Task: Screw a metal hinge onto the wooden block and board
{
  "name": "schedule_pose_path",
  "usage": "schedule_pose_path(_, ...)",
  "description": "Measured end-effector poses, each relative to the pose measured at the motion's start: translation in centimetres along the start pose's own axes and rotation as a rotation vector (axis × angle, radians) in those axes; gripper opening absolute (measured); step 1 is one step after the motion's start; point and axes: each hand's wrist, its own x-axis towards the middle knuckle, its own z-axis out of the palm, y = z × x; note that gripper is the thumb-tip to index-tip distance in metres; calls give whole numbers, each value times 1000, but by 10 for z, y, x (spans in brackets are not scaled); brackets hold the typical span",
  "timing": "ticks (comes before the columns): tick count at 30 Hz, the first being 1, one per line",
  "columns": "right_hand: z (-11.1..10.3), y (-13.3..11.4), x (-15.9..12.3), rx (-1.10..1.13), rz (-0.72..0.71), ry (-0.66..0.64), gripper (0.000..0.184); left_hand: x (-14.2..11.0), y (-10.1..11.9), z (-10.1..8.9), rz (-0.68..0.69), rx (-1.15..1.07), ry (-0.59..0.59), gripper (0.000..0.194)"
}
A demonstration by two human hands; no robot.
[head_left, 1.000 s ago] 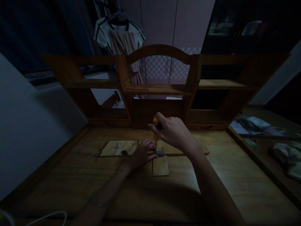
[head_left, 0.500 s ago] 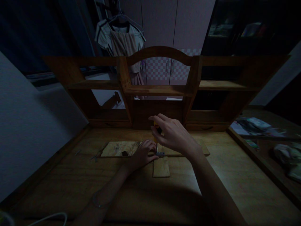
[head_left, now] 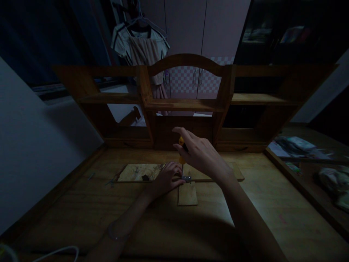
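My right hand (head_left: 200,151) is around the yellow handle of a screwdriver (head_left: 182,157), with thumb and forefinger spread apart at its top. The screwdriver stands upright, its metal shaft pointing down at a small metal bracket (head_left: 187,179). My left hand (head_left: 169,175) lies low on the wood, its thumb and fingers pinching the left end of the bracket. Under it, a long wooden board (head_left: 231,173) lies crosswise, and a short wooden piece (head_left: 187,194) sticks out toward me. The screwdriver's tip and any screw are too small to make out.
The wooden desk (head_left: 131,203) carries small metal bits (head_left: 91,176) at the left. A dark scrap (head_left: 145,178) lies on the board's rough left part. Behind stands a wooden shelf unit (head_left: 185,105). A white cable (head_left: 64,249) runs along the lower left edge.
My right thumb and forefinger have spread from the screwdriver handle, showing more of its yellow top. My left hand, the bracket and the boards keep their places.
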Motion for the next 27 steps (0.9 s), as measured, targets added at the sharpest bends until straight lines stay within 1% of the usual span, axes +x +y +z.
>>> schedule_pose_path(6, 2, 1, 0, 2, -6, 12, 38, 0, -3, 0, 1, 7, -16, 25)
schedule_pose_path(20, 1, 2, -1, -30, 4, 17, 33, 0, 0, -2, 0, 9, -20, 24)
schedule_pose_path(24, 1, 3, 0, -67, -10, -3, 25, 0, -1, -2, 14, 5, -16, 25)
schedule_pose_path(27, 2, 3, 0, -83, -13, -14, 25, 0, 0, -2, 16, 10, -5, 26)
